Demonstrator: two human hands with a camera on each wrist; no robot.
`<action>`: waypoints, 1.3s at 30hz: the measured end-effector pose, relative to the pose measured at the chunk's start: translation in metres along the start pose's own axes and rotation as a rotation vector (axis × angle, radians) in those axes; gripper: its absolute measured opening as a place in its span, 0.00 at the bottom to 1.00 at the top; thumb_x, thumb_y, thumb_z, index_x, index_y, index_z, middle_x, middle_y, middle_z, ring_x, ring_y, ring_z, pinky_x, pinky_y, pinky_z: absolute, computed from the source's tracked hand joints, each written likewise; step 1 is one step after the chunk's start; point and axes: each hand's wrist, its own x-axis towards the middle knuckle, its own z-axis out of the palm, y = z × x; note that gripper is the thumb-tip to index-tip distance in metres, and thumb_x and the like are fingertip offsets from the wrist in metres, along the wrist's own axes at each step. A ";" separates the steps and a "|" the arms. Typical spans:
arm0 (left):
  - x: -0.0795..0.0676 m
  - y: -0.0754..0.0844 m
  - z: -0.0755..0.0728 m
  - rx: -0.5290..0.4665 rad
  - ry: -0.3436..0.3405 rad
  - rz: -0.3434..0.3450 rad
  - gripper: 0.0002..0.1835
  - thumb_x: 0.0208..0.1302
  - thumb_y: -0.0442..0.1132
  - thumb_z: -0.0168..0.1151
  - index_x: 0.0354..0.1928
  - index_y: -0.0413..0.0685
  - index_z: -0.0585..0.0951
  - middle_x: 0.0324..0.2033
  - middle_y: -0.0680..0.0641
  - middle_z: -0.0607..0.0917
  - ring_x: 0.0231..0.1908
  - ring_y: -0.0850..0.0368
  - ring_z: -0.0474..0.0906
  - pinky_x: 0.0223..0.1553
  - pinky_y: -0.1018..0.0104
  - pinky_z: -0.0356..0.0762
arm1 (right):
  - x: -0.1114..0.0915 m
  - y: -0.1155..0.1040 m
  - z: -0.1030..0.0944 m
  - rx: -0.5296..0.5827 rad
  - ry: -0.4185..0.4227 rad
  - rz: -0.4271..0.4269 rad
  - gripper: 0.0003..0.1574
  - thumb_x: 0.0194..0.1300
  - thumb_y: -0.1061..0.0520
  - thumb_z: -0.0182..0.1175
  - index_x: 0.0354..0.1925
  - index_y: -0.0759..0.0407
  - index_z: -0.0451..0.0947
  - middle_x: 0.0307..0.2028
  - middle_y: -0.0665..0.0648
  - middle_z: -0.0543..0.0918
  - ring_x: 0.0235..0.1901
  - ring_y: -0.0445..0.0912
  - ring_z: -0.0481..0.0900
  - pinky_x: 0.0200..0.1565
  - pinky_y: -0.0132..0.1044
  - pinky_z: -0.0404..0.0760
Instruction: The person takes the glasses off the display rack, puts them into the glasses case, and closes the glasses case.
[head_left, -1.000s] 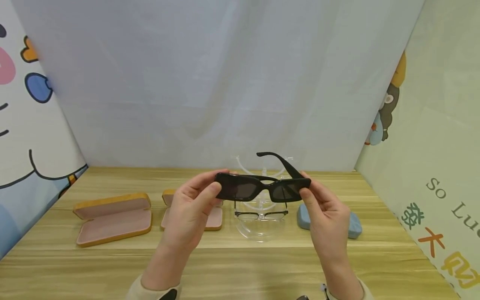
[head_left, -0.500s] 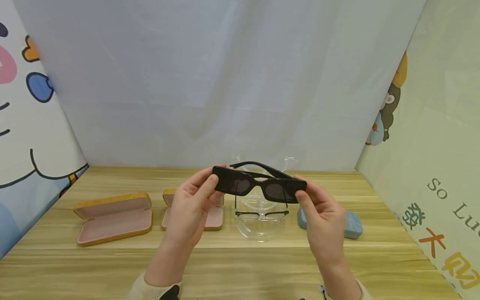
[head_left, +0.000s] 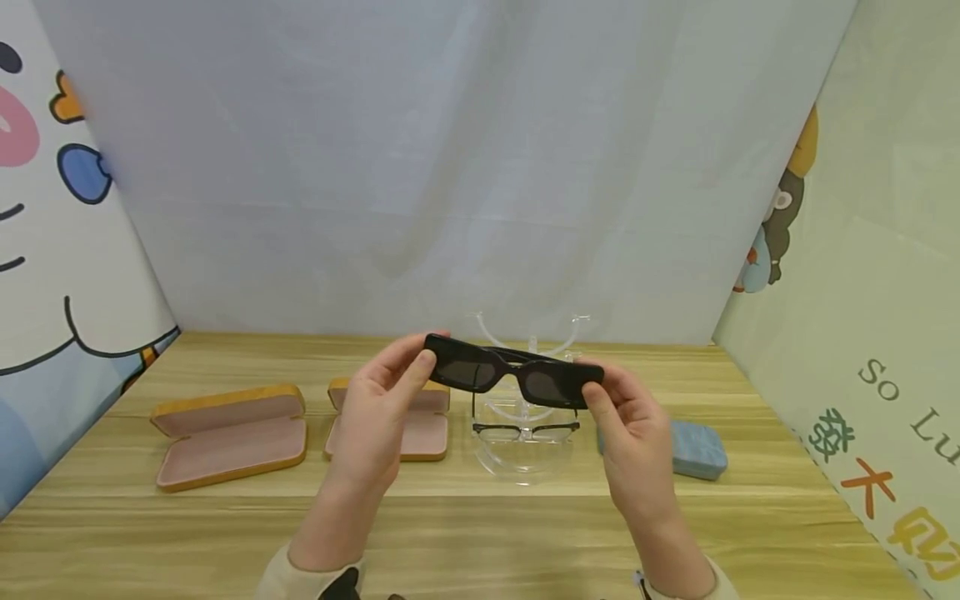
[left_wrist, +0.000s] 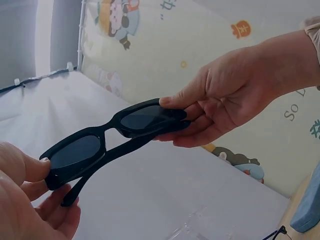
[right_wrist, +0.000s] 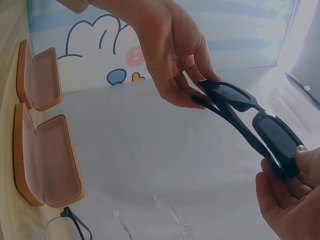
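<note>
Black rectangular sunglasses (head_left: 467, 367) are held up in front of me, their temples folded in behind the lenses. My left hand (head_left: 375, 417) pinches one end of the frame between thumb and fingers. At the opposite end, my right hand (head_left: 637, 442) pinches the other corner, thumb in front and fingers behind. In the left wrist view the sunglasses (left_wrist: 80, 150) span both hands, and a folded temple shows below the lenses. Behind them, a clear display stand (head_left: 521, 475) carries a pair of thin dark-rimmed eyeglasses (head_left: 498, 432) on a lower tier.
Two orange glasses cases with pink lining lie open on the wooden table (head_left: 480, 542): one case (head_left: 232, 446) at far left, another case (head_left: 427, 433) partly behind my left hand. A blue case (head_left: 699, 450) sits behind my right hand. A pale curtain (head_left: 375, 167) stands at the back.
The temple that stuck up on the right has swung in and now lies folded behind the lenses. My right hand has shifted slightly left and that end of the sunglasses has dipped.
</note>
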 end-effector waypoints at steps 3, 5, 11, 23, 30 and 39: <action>0.000 0.001 -0.002 0.030 0.005 -0.017 0.13 0.64 0.33 0.54 0.50 0.38 0.77 0.42 0.54 0.80 0.52 0.55 0.71 0.58 0.59 0.61 | 0.001 0.004 0.002 0.011 -0.010 0.022 0.12 0.64 0.66 0.52 0.45 0.66 0.76 0.38 0.48 0.83 0.40 0.39 0.80 0.45 0.28 0.77; 0.002 0.002 -0.005 0.056 0.009 -0.028 0.16 0.64 0.33 0.53 0.52 0.34 0.75 0.41 0.53 0.80 0.52 0.56 0.71 0.58 0.60 0.61 | 0.001 0.006 0.004 0.024 -0.024 0.042 0.12 0.64 0.65 0.52 0.45 0.66 0.76 0.39 0.48 0.83 0.40 0.40 0.80 0.45 0.28 0.77; 0.004 -0.003 -0.016 0.126 0.048 -0.070 0.15 0.65 0.31 0.51 0.52 0.33 0.75 0.37 0.56 0.80 0.47 0.58 0.73 0.53 0.66 0.67 | -0.001 0.018 0.009 0.052 -0.075 0.121 0.18 0.64 0.63 0.54 0.51 0.70 0.73 0.43 0.49 0.81 0.37 0.41 0.81 0.40 0.33 0.80; -0.003 -0.012 -0.051 0.251 0.061 -0.178 0.17 0.66 0.33 0.51 0.56 0.37 0.73 0.53 0.45 0.73 0.53 0.60 0.68 0.53 0.73 0.68 | -0.005 0.042 0.031 0.071 -0.118 0.282 0.19 0.63 0.66 0.53 0.53 0.67 0.71 0.44 0.60 0.75 0.35 0.42 0.81 0.43 0.37 0.80; 0.000 -0.020 -0.066 0.291 0.131 -0.175 0.16 0.64 0.31 0.52 0.54 0.38 0.71 0.40 0.52 0.77 0.43 0.64 0.75 0.46 0.74 0.75 | -0.005 0.056 0.051 0.163 -0.038 0.276 0.18 0.58 0.73 0.55 0.48 0.74 0.68 0.41 0.59 0.73 0.32 0.40 0.81 0.41 0.35 0.81; -0.002 -0.034 -0.087 0.290 0.244 -0.209 0.15 0.64 0.31 0.52 0.52 0.32 0.71 0.41 0.51 0.73 0.40 0.65 0.74 0.43 0.71 0.78 | -0.012 0.072 0.075 0.110 -0.028 0.308 0.16 0.60 0.70 0.54 0.49 0.70 0.73 0.45 0.63 0.74 0.32 0.39 0.82 0.41 0.34 0.81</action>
